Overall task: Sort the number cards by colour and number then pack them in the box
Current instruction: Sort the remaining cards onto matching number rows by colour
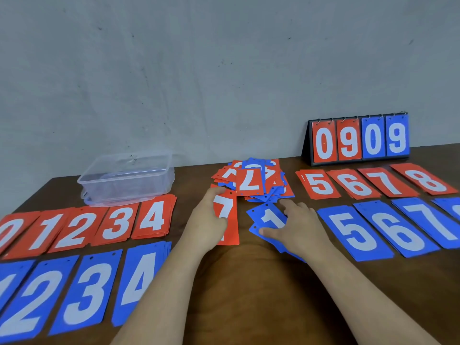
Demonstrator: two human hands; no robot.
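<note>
- Left hand (206, 220): fingers curled round the long edge of a red 7 card (230, 220), gripping it. The hand covers much of the white numeral and the card's left side.
- Right hand (301, 227): palm down with fingers spread and fairly straight, lying flat on a blue 1 card (270, 219). The thumb presses near the card's lower corner. More blue card edges show below the palm, their numerals hidden.
- Mixed pile (251, 181): unsorted red and blue cards heaped just beyond both hands. An upside-down red 7 lies on top, and most numerals beneath it are overlapped and unreadable.
- Red stacks 0 to 4 (82, 225): a row to the left, each card bearing a white numeral and a small punched hole. The 0 is cut by the picture's edge.
- Blue stacks 1 to 4 (82, 290): the nearer left row. The 1 is cropped, and the left forearm overlaps the 4.
- Red stacks 5 to 8 (358, 184): a row to the right of the pile.
- Blue stacks 5 to 7 (388, 230): the nearer right row. A further blue stack is cropped at the edge, its numeral illegible.
- Box (124, 188): clear plastic and lidless, standing behind the red 3 and 4. No cards can be made out inside.
- Flip scoreboard (358, 140): at the far right, reading 09 in red and 09 in blue.
- Table (249, 282): dark wood.
</note>
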